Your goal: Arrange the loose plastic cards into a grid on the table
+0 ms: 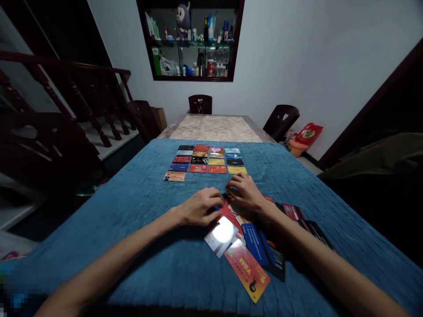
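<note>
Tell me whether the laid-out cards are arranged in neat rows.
Yes, the laid-out cards form tidy rows and columns on the blue cloth, beyond both hands.

1. Left hand [200,206] and right hand [246,195] side by side, fingertips meeting on the loose card pile [246,251].
2. Pile spreads nearer and rightward from the hands, on the cloth [132,220].
3. Card grid [206,162] lies beyond the hands, in rows.
4. Bare tabletop [214,127] farther behind; chairs [200,104] beyond it.
</note>
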### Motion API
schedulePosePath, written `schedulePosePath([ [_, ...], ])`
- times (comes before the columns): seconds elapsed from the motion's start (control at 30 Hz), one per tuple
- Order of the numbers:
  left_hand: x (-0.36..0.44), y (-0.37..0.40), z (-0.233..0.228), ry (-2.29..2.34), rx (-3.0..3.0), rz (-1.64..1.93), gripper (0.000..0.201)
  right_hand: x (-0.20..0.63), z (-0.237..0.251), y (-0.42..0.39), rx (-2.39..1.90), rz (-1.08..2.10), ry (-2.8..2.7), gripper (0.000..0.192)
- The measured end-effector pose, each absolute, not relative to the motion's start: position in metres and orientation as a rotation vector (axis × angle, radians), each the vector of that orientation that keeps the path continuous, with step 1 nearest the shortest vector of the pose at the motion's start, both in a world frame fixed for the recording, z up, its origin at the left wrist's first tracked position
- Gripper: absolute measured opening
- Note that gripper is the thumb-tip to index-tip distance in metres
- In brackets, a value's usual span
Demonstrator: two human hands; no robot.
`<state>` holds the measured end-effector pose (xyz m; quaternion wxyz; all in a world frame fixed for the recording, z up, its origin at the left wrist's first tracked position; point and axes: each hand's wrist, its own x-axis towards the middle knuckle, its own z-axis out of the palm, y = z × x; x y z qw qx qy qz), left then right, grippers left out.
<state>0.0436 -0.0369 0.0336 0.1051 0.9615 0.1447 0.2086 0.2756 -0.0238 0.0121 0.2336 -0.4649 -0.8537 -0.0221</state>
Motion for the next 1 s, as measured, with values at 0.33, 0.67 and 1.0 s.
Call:
schedulePosePath([
  [0.33, 0.050, -0.053, 0.026, 0.476, 2.950, 0.342, 0.040, 0.281, 0.005, -0.042, -1.241, 0.052, -2.269, 0.016],
  [0.67, 0.042, -0.040, 0.022, 0.557, 3.022, 0.411, 0.029, 0.275, 0.015, -0.058, -0.944, 0.346, -2.504, 0.017],
  [1.0, 0.038, -0.041, 0.023, 0.648, 3.107, 0.401, 0.020, 0.277, 0.015, -0.059, -0.954, 0.371, -2.588, 0.036],
])
